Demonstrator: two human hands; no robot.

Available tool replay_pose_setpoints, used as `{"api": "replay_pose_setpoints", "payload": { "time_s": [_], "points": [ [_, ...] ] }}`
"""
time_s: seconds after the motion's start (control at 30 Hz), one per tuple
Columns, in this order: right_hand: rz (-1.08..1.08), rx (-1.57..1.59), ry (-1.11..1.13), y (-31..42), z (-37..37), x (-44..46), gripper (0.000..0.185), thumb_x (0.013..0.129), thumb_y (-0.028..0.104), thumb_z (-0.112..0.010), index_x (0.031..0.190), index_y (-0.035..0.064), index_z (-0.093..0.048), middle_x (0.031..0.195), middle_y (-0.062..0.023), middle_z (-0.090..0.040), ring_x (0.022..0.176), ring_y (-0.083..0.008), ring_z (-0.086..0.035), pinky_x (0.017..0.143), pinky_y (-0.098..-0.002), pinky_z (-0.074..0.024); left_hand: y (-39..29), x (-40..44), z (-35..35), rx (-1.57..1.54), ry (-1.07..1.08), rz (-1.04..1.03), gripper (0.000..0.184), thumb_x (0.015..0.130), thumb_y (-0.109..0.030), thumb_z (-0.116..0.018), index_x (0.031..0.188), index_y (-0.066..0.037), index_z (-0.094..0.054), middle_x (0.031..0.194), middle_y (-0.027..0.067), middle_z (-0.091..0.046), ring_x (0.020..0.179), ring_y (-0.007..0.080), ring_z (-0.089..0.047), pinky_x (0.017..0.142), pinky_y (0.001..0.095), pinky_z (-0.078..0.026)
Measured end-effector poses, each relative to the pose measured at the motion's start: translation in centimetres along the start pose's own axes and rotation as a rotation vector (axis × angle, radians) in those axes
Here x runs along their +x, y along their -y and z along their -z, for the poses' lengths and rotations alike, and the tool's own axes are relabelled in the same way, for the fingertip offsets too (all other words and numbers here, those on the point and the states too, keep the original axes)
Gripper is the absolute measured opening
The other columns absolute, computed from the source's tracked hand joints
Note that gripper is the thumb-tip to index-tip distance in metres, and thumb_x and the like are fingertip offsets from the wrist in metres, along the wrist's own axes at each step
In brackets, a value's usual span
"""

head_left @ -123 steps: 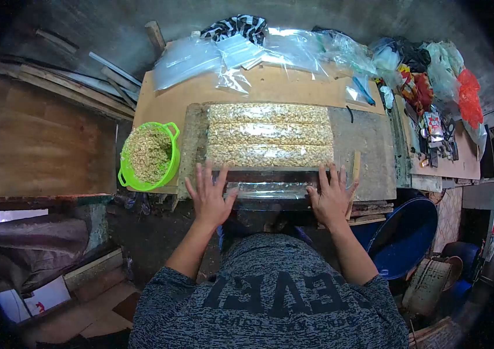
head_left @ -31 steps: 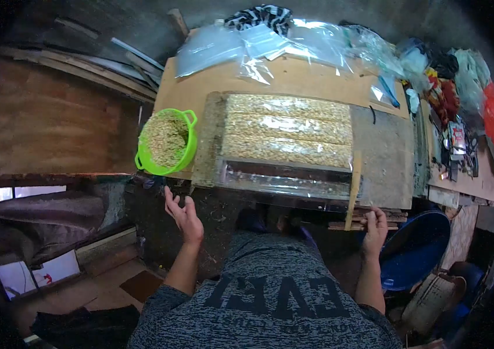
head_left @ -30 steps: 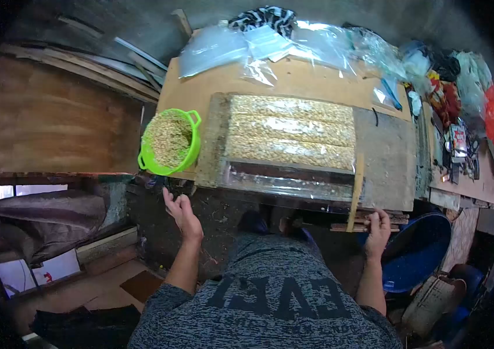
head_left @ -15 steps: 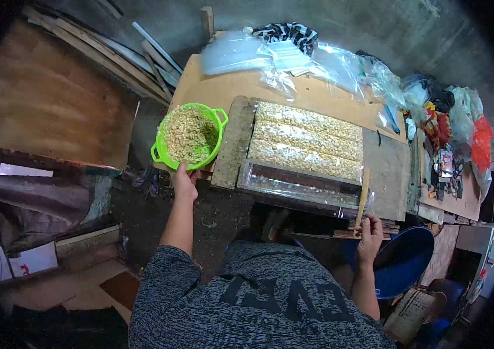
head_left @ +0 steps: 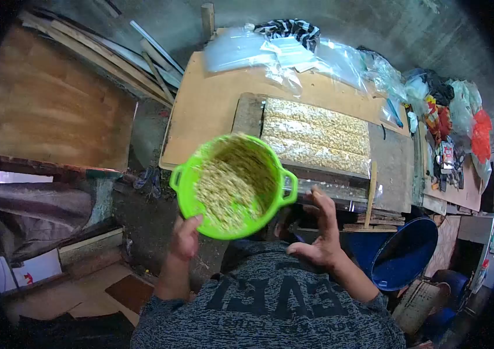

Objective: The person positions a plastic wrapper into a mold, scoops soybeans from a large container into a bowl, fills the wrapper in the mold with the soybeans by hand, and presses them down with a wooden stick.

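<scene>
Lifted off the near-left part of the table (head_left: 200, 110) since half a second ago, one green basin (head_left: 228, 234) now hangs before the person's torso. The left hand (head_left: 186, 238) grips its lower rim, thumb showing, most other fingers hidden; the right hand (head_left: 324, 235), away from the one wooden stick (head_left: 371, 195), spreads its fingers, empty, just beside one of two handles (head_left: 294, 187). Inside sits loose grain (head_left: 221, 189) (blurred). Beyond lie three grain rows (head_left: 317, 134); the basin partly covers one dark slot (head_left: 331, 177).
</scene>
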State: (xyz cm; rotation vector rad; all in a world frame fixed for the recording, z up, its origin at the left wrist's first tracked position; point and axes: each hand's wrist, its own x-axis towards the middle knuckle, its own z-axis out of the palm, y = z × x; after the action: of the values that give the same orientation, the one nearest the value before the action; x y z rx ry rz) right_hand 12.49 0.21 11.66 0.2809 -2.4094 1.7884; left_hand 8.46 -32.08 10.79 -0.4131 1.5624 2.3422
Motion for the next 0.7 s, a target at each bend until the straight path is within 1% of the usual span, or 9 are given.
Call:
{"api": "replay_pose_setpoints", "payload": {
  "time_s": [0.03, 0.1, 0.13, 0.17, 0.23, 0.27, 0.33, 0.5, 0.7],
  "points": [
    [-0.005, -0.006, -0.002, 0.1, -0.3, 0.4, 0.104, 0.061, 0.040, -0.092, 0.143, 0.0086, -0.037, 0.145, -0.0215, -0.037, 0.133, -0.0338, -0.041, 0.107, -0.0444, -0.0373, 0.3, -0.4, -0.7, -0.004, 0.005, 0.005, 0.067, 0.083, -0.004, -0.049, 0.147, 0.000, -0.030, 0.142, 0.0152, -0.045, 0.133, 0.0288, -0.044, 0.112, 0.0410, -0.034],
    [0.129, 0.031, -0.019, -0.2, -0.7, 1.0, 0.118, 0.056, 0.050, -0.092, 0.148, 0.0107, -0.027, 0.153, -0.0266, -0.024, 0.142, -0.0400, -0.027, 0.113, -0.0506, -0.0273, 0.9, -0.8, -1.9, -0.007, 0.259, 0.214, 0.067, 0.087, -0.011, -0.051, 0.149, 0.000, -0.026, 0.145, 0.0148, -0.042, 0.135, 0.0266, -0.041, 0.113, 0.0411, -0.033],
    [0.224, 0.154, -0.064, -1.6, -1.4, 0.9, 0.123, 0.056, 0.052, -0.091, 0.149, 0.0123, -0.021, 0.154, -0.0276, -0.020, 0.143, -0.0413, -0.024, 0.114, -0.0534, -0.0266, 1.2, -0.8, -2.7, -0.011, 0.262, 0.218, 0.067, 0.087, -0.011, -0.051, 0.149, 0.000, -0.026, 0.145, 0.0148, -0.042, 0.135, 0.0266, -0.041, 0.113, 0.0411, -0.033],
    [0.251, 0.278, -0.131, -2.3, -1.8, 0.5, 0.124, 0.056, 0.051, -0.091, 0.149, 0.0129, -0.018, 0.155, -0.0252, -0.020, 0.143, -0.0389, -0.024, 0.115, -0.0521, -0.0259, 1.5, -0.8, -3.5, 0.041, 0.303, 0.261, 0.066, 0.091, -0.017, -0.050, 0.150, 0.000, -0.023, 0.145, 0.0146, -0.040, 0.135, 0.0256, -0.040, 0.113, 0.0405, -0.031],
    [0.071, 0.366, -0.293, -1.9, -2.1, -0.4, 0.121, 0.059, 0.053, -0.089, 0.149, 0.0125, -0.017, 0.155, -0.0218, -0.022, 0.142, -0.0357, -0.027, 0.116, -0.0506, -0.0261, 2.3, -0.9, -4.6, 0.092, 0.343, 0.311, 0.067, 0.095, -0.023, -0.050, 0.150, 0.000, -0.020, 0.146, 0.0145, -0.039, 0.135, 0.0245, -0.039, 0.114, 0.0399, -0.029],
    [-0.052, 0.397, -0.303, -1.3, -1.6, -0.8, 0.119, 0.064, 0.054, -0.087, 0.149, 0.0115, -0.015, 0.154, -0.0188, -0.023, 0.141, -0.0335, -0.030, 0.116, -0.0496, -0.0272, 2.7, -0.9, -4.9, 0.148, 0.346, 0.272, 0.068, 0.097, -0.029, -0.049, 0.151, -0.001, -0.019, 0.146, 0.0146, -0.038, 0.135, 0.0241, -0.038, 0.114, 0.0391, -0.028],
    [-0.093, 0.416, -0.354, -1.3, -1.9, -1.7, 0.118, 0.066, 0.055, -0.085, 0.149, 0.0111, -0.014, 0.154, -0.0187, -0.024, 0.140, -0.0334, -0.030, 0.115, -0.0496, -0.0277, 3.0, -1.0, -6.1, 0.214, 0.360, 0.169, 0.069, 0.101, -0.041, -0.044, 0.151, -0.001, -0.019, 0.146, 0.0160, -0.038, 0.136, 0.0238, -0.036, 0.114, 0.0370, -0.026],
    [-0.200, 0.426, -0.457, -0.9, -2.0, -2.7, 0.116, 0.070, 0.058, -0.081, 0.150, 0.0109, -0.010, 0.152, -0.0192, -0.025, 0.138, -0.0330, -0.032, 0.114, -0.0484, -0.0295, 2.2, -1.3, -7.6, 0.352, 0.318, 0.169, 0.069, 0.102, -0.047, -0.040, 0.149, 0.000, -0.022, 0.144, 0.0179, -0.040, 0.133, 0.0254, -0.038, 0.112, 0.0380, -0.028],
    [-0.268, 0.405, -0.444, -1.2, -1.8, -2.5, 0.116, 0.071, 0.061, -0.079, 0.150, 0.0096, -0.011, 0.149, -0.0187, -0.028, 0.136, -0.0311, -0.033, 0.113, -0.0469, -0.0297, 2.3, -0.6, -7.5, 0.425, 0.311, 0.142, 0.071, 0.102, -0.051, -0.036, 0.147, 0.002, -0.025, 0.140, 0.0195, -0.043, 0.130, 0.0268, -0.041, 0.111, 0.0387, -0.029]
  ]
}}
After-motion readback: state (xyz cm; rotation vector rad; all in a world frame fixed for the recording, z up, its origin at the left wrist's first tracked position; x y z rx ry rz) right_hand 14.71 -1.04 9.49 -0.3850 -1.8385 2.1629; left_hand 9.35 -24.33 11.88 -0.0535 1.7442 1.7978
